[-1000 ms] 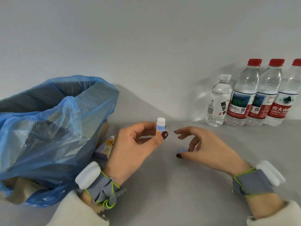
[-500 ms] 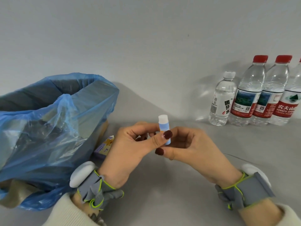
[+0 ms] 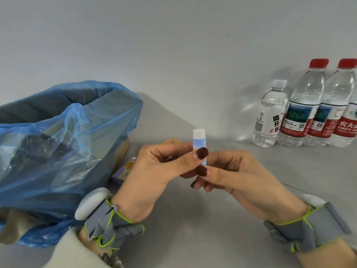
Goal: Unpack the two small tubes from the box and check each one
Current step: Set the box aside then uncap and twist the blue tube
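Grey tabletop [image 3: 193, 238]: both hands pinch one upright tube [image 3: 199, 141], left hand [image 3: 154, 171] high, right hand [image 3: 237, 176] low. Checking step; cap removal likely next.

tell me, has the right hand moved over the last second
Yes. The right hand has gone left, away from the bottles, to the tube in the left hand.

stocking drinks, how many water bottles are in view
4, all standing in a row at the right by the wall: white-capped bottle, two red-capped bottles, and one cut off by the edge.
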